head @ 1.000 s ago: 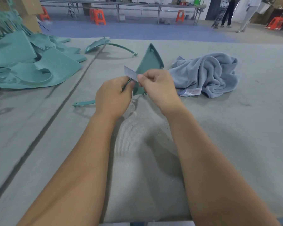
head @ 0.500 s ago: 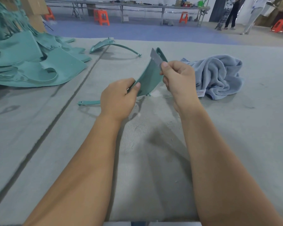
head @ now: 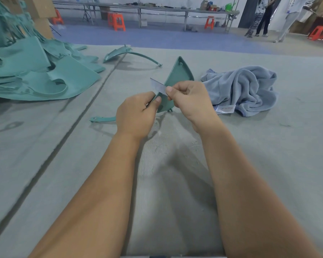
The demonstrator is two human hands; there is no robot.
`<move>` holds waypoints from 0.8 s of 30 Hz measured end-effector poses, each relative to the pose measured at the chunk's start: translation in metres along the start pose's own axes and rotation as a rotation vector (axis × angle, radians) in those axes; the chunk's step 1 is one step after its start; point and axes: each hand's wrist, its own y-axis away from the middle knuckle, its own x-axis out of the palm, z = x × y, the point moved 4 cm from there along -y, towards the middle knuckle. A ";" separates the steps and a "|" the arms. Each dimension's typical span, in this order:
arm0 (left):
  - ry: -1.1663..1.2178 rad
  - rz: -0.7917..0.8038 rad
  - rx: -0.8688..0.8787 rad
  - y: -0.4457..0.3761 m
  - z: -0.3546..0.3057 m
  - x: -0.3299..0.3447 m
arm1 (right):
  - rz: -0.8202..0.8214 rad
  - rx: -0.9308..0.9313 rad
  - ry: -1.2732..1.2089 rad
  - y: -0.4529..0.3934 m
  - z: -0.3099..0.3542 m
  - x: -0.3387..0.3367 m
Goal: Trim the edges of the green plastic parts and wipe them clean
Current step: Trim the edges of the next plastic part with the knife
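A green triangular plastic part (head: 177, 75) stands tip-up above the grey table cover. My left hand (head: 136, 116) grips its lower left corner between thumb and fingers. My right hand (head: 190, 97) pinches a thin grey blade (head: 158, 86), which lies against the part's left edge just above my left thumb. The part's lower portion is hidden behind both hands. Fine shavings lie on the cover below my hands.
A pile of green plastic panels (head: 32, 71) fills the left. A curved green part (head: 127, 53) lies at the back, a thin green strip (head: 103, 119) left of my left hand. A crumpled blue-grey towel (head: 244, 88) sits to the right. People stand far off.
My right hand has slid the blade from the part's tip down its left edge to near my left thumb. The part has turned more upright.
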 end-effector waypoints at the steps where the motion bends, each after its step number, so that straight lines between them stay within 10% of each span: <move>1: -0.006 0.001 0.003 0.000 0.000 0.000 | -0.024 0.001 -0.011 -0.001 0.001 -0.001; 24: -0.080 0.009 0.047 0.004 -0.001 0.000 | -0.284 0.028 -0.387 -0.007 -0.001 -0.035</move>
